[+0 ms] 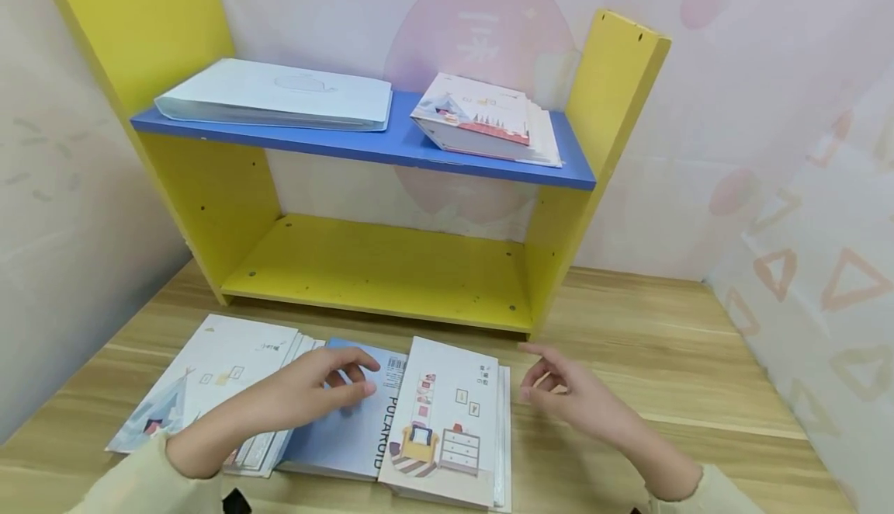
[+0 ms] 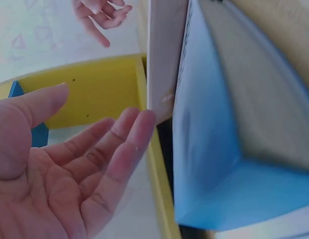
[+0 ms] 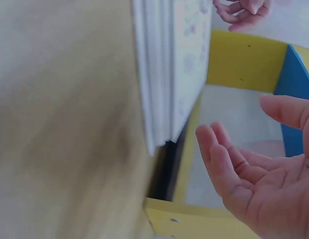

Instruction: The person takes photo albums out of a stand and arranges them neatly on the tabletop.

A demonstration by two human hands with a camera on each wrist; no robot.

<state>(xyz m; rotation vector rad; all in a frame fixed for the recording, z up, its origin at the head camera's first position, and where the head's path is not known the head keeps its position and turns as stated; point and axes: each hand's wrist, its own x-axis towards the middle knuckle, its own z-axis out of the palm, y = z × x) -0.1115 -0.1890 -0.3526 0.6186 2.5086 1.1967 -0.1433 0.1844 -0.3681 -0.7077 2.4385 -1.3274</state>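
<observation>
My left hand point(image 1: 300, 390) hovers over a blue album point(image 1: 342, 428) lettered "POLAROID", its fingers loosely bent and holding nothing. On the blue album's left lies a white album point(image 1: 209, 374) with a tent picture, stacked on others. To its right is another white album point(image 1: 447, 421), printed with an armchair and drawers, with more pages or books beneath it. My right hand point(image 1: 587, 401) is in the air just right of this album, fingers relaxed and apart from it. The right wrist view shows the hand's palm point(image 3: 274, 189) with nothing in it.
A yellow shelf unit point(image 1: 377, 269) with a blue upper board point(image 1: 405, 122) stands behind the albums. On that board lie a pale blue binder point(image 1: 279, 95) at left and a stack of white albums point(image 1: 482, 114) at right. Wood-grain tabletop point(image 1: 656, 328) extends to the right.
</observation>
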